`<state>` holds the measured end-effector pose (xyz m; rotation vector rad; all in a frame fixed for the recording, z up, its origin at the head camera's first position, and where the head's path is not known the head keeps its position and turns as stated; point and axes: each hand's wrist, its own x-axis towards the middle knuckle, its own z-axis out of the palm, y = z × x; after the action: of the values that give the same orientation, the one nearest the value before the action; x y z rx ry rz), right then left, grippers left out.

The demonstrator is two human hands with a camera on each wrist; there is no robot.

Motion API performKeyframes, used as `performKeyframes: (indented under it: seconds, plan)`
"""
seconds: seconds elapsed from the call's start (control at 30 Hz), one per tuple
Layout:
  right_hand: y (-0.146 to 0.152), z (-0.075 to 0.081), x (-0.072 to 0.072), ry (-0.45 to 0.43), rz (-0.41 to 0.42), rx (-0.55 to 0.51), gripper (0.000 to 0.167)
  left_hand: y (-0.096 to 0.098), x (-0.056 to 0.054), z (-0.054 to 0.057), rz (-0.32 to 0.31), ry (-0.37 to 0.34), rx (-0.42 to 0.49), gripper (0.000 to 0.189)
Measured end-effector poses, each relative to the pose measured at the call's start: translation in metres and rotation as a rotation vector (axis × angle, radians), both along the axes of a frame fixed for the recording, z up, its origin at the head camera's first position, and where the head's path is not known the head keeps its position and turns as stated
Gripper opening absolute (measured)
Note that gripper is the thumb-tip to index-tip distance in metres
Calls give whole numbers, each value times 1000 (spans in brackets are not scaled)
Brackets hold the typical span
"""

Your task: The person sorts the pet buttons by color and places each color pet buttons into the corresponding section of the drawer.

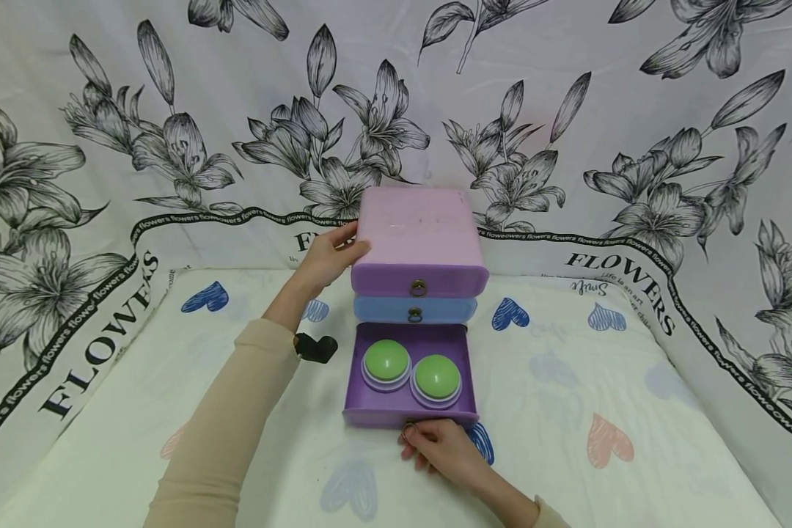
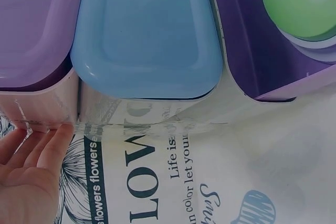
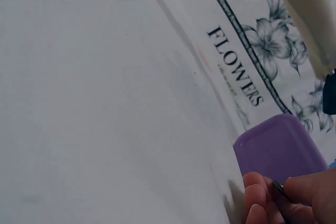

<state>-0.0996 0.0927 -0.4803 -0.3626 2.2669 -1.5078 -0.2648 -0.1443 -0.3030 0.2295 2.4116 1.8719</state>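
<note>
A small pink-topped drawer cabinet stands on the bed-like cloth, its top purple drawer and middle blue drawer closed. Its bottom purple drawer is pulled out toward me. Inside lie two round things with green domes and pale rims, the left one slightly farther back than the right one. My left hand rests against the cabinet's upper left side, fingers extended. My right hand pinches the ring pull on the bottom drawer's front.
White cloth with printed hearts spreads under the cabinet. Behind it hangs a flower-printed cloth with a black lettered band. A dark strap shows at my left wrist.
</note>
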Motion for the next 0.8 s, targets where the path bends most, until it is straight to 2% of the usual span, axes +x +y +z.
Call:
performKeyframes:
  seconds: [0.37, 0.53, 0.67, 0.73, 0.8]
  plan:
    - [-5, 2, -10, 26, -48, -59, 29, 1, -1, 1, -4, -12, 5, 64]
    - [-9, 25, -13, 23, -79, -68, 28, -1, -4, -2, -8, -15, 15, 64]
    - [-12, 40, -15, 29, -104, -65, 28, -3, -11, -10, -10, -6, 33, 65]
    - [-13, 38, -20, 27, -118, -70, 28, -4, -15, -14, -7, 1, 35, 65]
    - [-13, 30, -27, 29, -131, -75, 29, -5, -18, -18, -3, 9, 30, 65]
